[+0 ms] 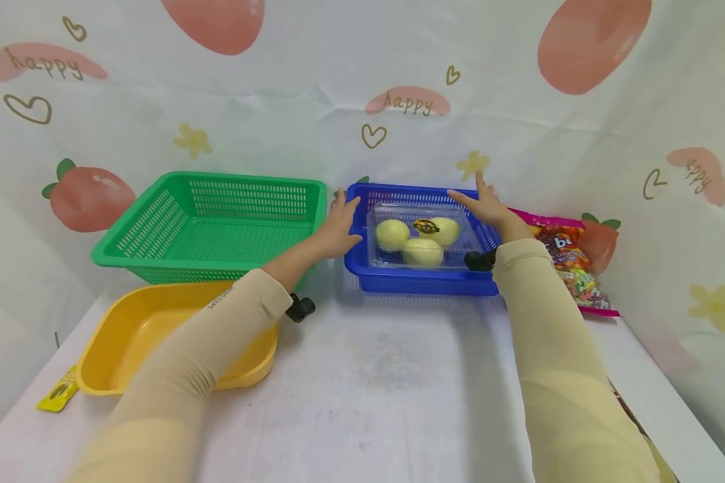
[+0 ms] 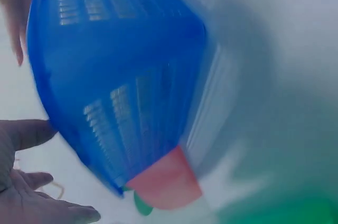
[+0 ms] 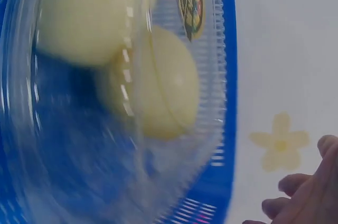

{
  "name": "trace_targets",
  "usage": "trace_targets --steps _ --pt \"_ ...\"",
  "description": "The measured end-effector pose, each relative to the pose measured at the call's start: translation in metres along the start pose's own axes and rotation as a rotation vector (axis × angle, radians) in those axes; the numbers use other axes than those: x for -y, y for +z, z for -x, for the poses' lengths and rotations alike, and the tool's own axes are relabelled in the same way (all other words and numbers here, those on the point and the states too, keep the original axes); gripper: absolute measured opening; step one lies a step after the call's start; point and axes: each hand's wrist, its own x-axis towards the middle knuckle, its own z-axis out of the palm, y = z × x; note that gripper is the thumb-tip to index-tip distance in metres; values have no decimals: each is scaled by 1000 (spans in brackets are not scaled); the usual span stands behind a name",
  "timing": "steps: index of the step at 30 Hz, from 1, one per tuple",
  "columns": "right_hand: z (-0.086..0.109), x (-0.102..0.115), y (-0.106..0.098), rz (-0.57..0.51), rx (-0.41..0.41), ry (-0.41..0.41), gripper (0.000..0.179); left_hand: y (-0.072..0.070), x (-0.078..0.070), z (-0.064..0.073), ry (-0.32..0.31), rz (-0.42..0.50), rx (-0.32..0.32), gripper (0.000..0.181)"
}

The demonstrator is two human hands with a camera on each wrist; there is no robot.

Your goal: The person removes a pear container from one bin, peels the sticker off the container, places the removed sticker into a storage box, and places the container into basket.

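A blue plastic basket (image 1: 425, 284) stands at the back of the table. Inside it lies a clear plastic box (image 1: 453, 256) with three pale yellow round fruits (image 1: 393, 235) and a dark label on its lid. My left hand (image 1: 337, 229) is at the basket's left end, fingers spread. In the left wrist view its thumb (image 2: 31, 133) reaches the basket's rim. My right hand (image 1: 489, 209) hovers at the basket's right back corner, fingers stretched out and apart. Nothing is held in either hand.
A green basket (image 1: 229, 274) stands left of the blue one. In front of it sits a yellow basin (image 1: 260, 376), partly behind my left sleeve. A yellow sachet (image 1: 59, 390) lies at the left edge. Right of the blue basket is a bright candy bag (image 1: 570, 258), partly hidden by my arm.
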Motion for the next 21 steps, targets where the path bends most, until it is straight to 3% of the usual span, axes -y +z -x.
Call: trace_targets --steps 5,10,14,21 --pt "-4 -7 12 -176 84 70 100 15 1 -12 -87 210 -35 79" --pt "-5 -22 16 -277 115 76 101 29 2 -17 -143 360 -87 77" --pt "-6 -30 17 -350 147 76 101 36 1 -17 -169 396 -113 73" --pt "-6 -40 21 -410 238 88 100 42 6 -19 -173 370 -155 69"
